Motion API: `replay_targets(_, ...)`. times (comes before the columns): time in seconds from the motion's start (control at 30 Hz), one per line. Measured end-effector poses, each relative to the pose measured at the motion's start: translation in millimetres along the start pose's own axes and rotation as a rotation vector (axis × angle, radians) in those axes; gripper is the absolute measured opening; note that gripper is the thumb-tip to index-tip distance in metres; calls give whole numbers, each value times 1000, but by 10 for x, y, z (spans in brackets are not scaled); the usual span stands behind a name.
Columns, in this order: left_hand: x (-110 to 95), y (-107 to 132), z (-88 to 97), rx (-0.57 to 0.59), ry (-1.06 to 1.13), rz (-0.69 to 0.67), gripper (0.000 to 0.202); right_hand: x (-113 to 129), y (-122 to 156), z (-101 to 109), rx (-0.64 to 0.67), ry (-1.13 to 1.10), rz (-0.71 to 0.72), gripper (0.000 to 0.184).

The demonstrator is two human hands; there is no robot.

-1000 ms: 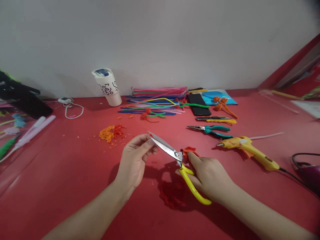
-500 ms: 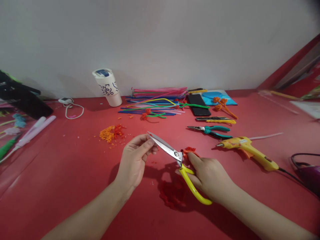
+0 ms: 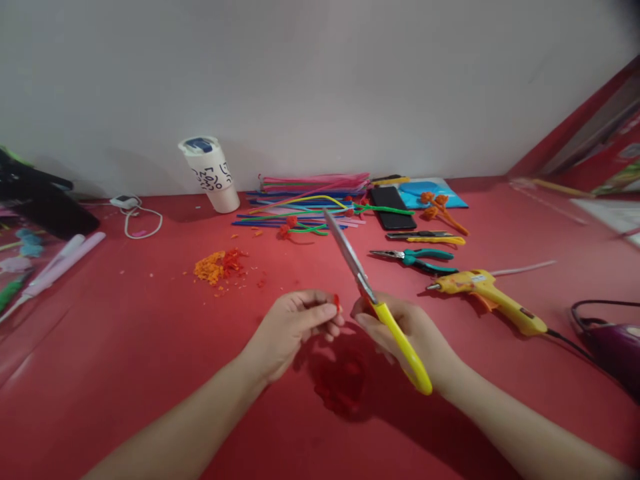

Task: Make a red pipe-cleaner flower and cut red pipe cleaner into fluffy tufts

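Observation:
My left hand (image 3: pixel 295 327) is closed in a pinch, with a small red fuzzy piece (image 3: pixel 337 304) between thumb and fingertips. Just to its right, my right hand (image 3: pixel 407 327) is wrapped around a pair of scissors (image 3: pixel 383 313) with yellow handles. The blades point up and away, laid close together. Below the hands, partly in shadow, a dark red clump (image 3: pixel 343 390) lies on the red table (image 3: pixel 150 373). Beyond my left hand are orange trimmings (image 3: pixel 209 268) beside red trimmings (image 3: pixel 233 262).
Pipe cleaners (image 3: pixel 310 190) lie along the wall, near a white tumbler (image 3: pixel 213 177) and a black phone (image 3: pixel 393 208). To the right are pliers (image 3: pixel 420 259), a cutter knife (image 3: pixel 430 238) and a yellow glue gun (image 3: pixel 493 300). Orange fuzzy stems (image 3: pixel 437 207) rest on a blue packet.
The scissors have swung from pointing left to pointing up and away. My left hand has moved right and nearer, now showing the red piece; the red piece by my right hand no longer shows there.

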State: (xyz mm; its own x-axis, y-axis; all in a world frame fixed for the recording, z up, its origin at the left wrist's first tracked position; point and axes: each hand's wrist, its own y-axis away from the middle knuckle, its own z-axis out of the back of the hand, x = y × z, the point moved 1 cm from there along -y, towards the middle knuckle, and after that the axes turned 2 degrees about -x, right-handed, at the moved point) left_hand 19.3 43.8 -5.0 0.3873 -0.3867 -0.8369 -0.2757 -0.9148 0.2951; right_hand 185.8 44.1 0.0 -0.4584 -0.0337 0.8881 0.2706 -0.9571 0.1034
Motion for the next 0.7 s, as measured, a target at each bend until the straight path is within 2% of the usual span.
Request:
replay_targets(0.1,60,15,-38,81,-75,104,9,-24,10,-27,14,-242,-89,25)
replay_targets(0.2,90,20,-60,117,-117,154,9,-56,5,-35,54,-344,-94,25)
replay_targets(0.3,85,20,-81,100,-166,146,10,-36,11,-17,58,-296,-127,19)
replay_targets(0.5,67,21,-123,-42,-337,29,7,43,41,-29,29,-191,-137,9)
replay_targets(0.6,67,29,-137,-43,-399,16,3,26,33,-36,15,-114,-80,12)
replay_targets(0.7,40,30,-116,-64,-387,-25,1,-6,15,17,-40,59,60,21)
